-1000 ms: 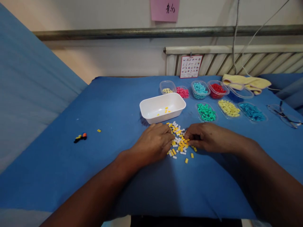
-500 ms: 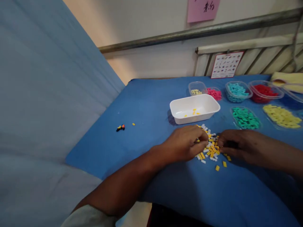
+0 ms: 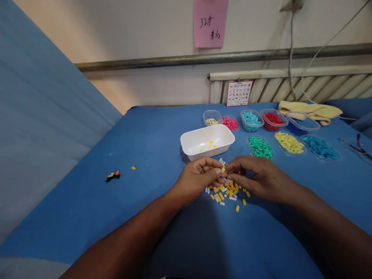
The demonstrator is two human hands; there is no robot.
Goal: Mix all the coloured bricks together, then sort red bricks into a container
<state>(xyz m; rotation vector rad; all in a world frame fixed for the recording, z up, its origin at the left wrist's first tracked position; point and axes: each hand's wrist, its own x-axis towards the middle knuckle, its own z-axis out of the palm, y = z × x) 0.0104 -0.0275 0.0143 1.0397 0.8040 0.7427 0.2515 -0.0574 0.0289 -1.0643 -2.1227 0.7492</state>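
Note:
My left hand [image 3: 199,178] is closed, thumb against fingers, above a loose pile of small white, yellow and orange building bricks [image 3: 229,188]. A yellow building brick [image 3: 223,169] sits at its fingertips. From the other side my right hand [image 3: 258,175] meets it, fingers pinched on the same brick; part of it is hidden by the fingers. Behind the hands stands a white tub [image 3: 190,149] with a few yellow bricks inside. Far to the left lie a single yellow brick [image 3: 133,168] and a small black, yellow and orange assembled piece [image 3: 113,176].
Clear containers of pink [image 3: 230,123], light-blue [image 3: 250,119], red [image 3: 273,118], green [image 3: 260,147], pale yellow [image 3: 288,142] and teal bricks [image 3: 321,147] stand behind and right. A yellow cloth [image 3: 310,110], glasses [image 3: 359,147] and a picture card [image 3: 239,93] are farther back. A blue curtain [image 3: 49,89] hangs left.
Both hands have lifted from the pile and come together, with a yellow building brick now at their fingertips. The left hand has turned, showing its thumb side. The view swung left, then back.

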